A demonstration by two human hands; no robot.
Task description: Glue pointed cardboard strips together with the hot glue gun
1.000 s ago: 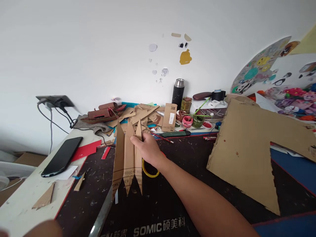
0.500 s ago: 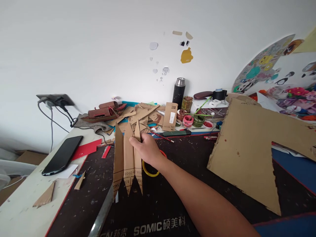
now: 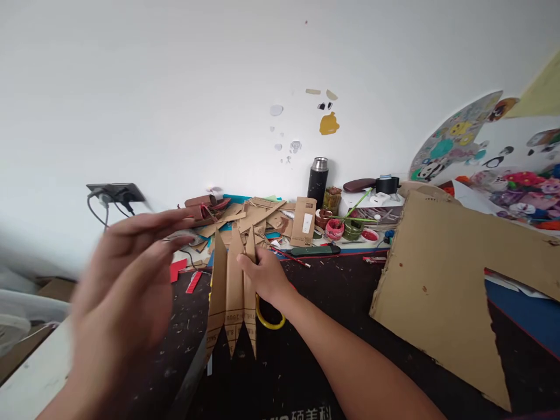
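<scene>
My right hand is closed on the upper part of a folded cardboard piece with pointed ends, holding it upright over the dark mat. A yellow ring lies on the mat just behind this hand. My left hand hovers close to the camera at the left, fingers stretched out toward the cardboard piece and blurred by motion; it holds nothing and does not touch the cardboard.
A large cut cardboard sheet leans at the right. Cardboard scraps, paint pots, a black flask and a dark knife crowd the back edge. A wall socket with cables is at the left.
My left hand has risen into view from the lower left and now covers the phone and red paper. The view has tilted up slightly. My right hand still holds the cardboard piece.
</scene>
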